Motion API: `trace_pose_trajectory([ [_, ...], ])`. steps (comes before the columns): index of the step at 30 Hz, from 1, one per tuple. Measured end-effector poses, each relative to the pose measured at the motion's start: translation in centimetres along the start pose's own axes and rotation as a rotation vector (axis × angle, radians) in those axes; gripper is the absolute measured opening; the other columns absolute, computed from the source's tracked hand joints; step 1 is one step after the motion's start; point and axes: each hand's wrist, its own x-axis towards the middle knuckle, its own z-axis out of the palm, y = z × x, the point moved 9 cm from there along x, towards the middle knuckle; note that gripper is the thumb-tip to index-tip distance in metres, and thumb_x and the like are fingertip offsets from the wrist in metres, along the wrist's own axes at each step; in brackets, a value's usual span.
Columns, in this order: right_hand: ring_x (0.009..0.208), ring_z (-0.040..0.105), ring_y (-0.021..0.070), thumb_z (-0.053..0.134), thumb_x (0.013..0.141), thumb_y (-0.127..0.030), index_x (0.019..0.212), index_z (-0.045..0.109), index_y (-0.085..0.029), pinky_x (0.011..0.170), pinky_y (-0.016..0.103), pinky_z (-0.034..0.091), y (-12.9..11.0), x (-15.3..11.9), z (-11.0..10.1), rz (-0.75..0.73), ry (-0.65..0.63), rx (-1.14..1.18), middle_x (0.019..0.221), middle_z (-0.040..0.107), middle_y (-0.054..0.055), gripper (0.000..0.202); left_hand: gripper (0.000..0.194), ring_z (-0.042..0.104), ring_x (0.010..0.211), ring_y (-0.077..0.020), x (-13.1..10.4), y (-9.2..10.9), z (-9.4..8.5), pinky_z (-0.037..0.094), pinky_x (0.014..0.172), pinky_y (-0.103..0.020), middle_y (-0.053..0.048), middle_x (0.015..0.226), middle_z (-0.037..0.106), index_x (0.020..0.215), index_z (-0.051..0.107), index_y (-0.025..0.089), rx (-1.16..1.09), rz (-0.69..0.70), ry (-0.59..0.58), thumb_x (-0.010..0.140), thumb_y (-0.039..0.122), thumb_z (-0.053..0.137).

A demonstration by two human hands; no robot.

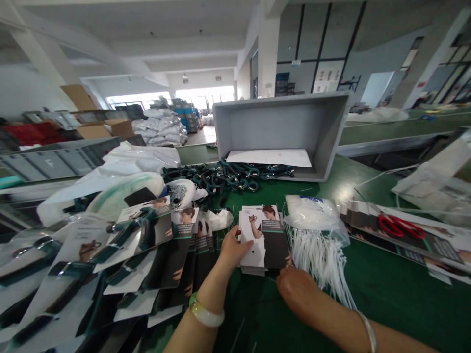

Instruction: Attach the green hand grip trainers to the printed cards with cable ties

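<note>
Left fingers (235,236) and right fingers (288,269) flank the printed card stack (274,247).

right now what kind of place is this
Probably a factory packing or assembly area: stacks of printed product cards, a bundle of white zip ties on the green work surface, and piled white sacks in the large hall behind.

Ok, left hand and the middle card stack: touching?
Touching. In the head view, the left hand holds the card stack by its left edge, thumb over the front.
</note>
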Motion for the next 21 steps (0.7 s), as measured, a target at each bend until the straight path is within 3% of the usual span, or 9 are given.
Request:
trace_pose_trajectory([
  [3, 0.073, 0.061, 0.0213, 0.049, 0.067, -0.003, 0.076, 0.066, -0.011, 0.064, 0.029, 0.043, 1.1, -1.0, -1.9, -0.117, -0.006, 0.171, 0.079, 0.066, 0.013, 0.020, 0.061, 0.060, 0.086, -0.0215, -1.3, -0.5, -1.8, 0.048, 0.074, -0.032, -0.015, 0.115, 0.056, 0.114, 0.054, 0.012, 0.108, 0.052, 0.066, 0.057, 0.021, 0.071],
  [6, 0.063, 0.055, 0.0132, 0.049, 0.073, -0.017, 0.072, 0.060, -0.015, 0.059, 0.024, 0.040, 4.3, -2.2, -5.0, -0.044, 0.107, 0.678, 0.068, 0.062, 0.003, 0.011, 0.046, 0.054, 0.098, -0.0234, -3.7, 1.5, -2.6, 0.045, 0.076, -0.031, -0.013, 0.113, 0.055, 0.106, 0.061, 0.014, 0.182, 0.229, 0.177, 0.062, 0.028, 0.067],
  [7, 0.060, 0.053, 0.0114, 0.048, 0.076, -0.022, 0.072, 0.058, -0.016, 0.057, 0.023, 0.039, 5.4, -2.4, -5.5, 0.012, 0.142, 0.890, 0.067, 0.060, 0.002, 0.012, 0.038, 0.054, 0.098, -0.0225, -4.5, 2.3, -2.1, 0.044, 0.074, -0.029, -0.012, 0.110, 0.057, 0.101, 0.063, 0.015, 0.149, 0.266, 0.154, 0.066, 0.032, 0.064],
  [8, 0.057, 0.050, 0.0098, 0.049, 0.077, -0.027, 0.072, 0.056, -0.016, 0.053, 0.021, 0.037, 6.2, -2.4, -5.5, 0.066, 0.157, 1.096, 0.065, 0.059, 0.001, 0.014, 0.034, 0.056, 0.091, -0.0198, -5.3, 2.9, -1.1, 0.044, 0.067, -0.026, -0.010, 0.104, 0.060, 0.098, 0.064, 0.016, 0.079, 0.258, 0.071, 0.071, 0.036, 0.059],
  [11, 0.045, 0.038, 0.0050, 0.054, 0.073, -0.034, 0.073, 0.052, -0.016, 0.041, 0.017, 0.024, 6.8, -1.5, -4.2, 0.188, 0.146, 1.505, 0.059, 0.054, -0.003, 0.019, 0.042, 0.053, 0.058, -0.0098, -7.8, 3.3, 4.2, 0.033, 0.046, -0.019, -0.007, 0.083, 0.065, 0.099, 0.062, 0.014, -0.174, 0.043, -0.372, 0.075, 0.047, 0.053],
  [13, 0.041, 0.032, 0.0031, 0.057, 0.070, -0.034, 0.073, 0.052, -0.015, 0.039, 0.017, 0.017, 6.6, -0.8, -3.6, 0.237, 0.176, 1.603, 0.056, 0.051, -0.006, 0.020, 0.047, 0.047, 0.047, -0.0063, -9.4, 3.9, 6.2, 0.027, 0.042, -0.018, -0.004, 0.073, 0.065, 0.100, 0.060, 0.013, -0.260, -0.049, -0.524, 0.068, 0.046, 0.063],
  [15, 0.042, 0.034, 0.0030, 0.059, 0.070, -0.033, 0.073, 0.052, -0.015, 0.039, 0.016, 0.019, 6.4, -0.3, -3.6, 0.248, 0.237, 1.646, 0.055, 0.051, -0.006, 0.020, 0.052, 0.045, 0.043, -0.0051, -10.2, 3.9, 7.0, 0.026, 0.042, -0.018, -0.002, 0.067, 0.064, 0.101, 0.058, 0.013, -0.304, -0.110, -0.577, 0.060, 0.042, 0.071],
  [21, 0.053, 0.049, 0.0075, 0.056, 0.076, -0.035, 0.077, 0.057, -0.016, 0.048, 0.019, 0.039, 6.4, 0.0, -4.7, 0.134, 0.346, 1.508, 0.061, 0.056, -0.003, 0.019, 0.039, 0.043, 0.040, -0.0030, -10.1, 2.5, 6.6, 0.024, 0.040, -0.017, -0.001, 0.065, 0.065, 0.079, 0.058, 0.013, -0.396, -0.193, -0.539, 0.054, 0.038, 0.076],
])
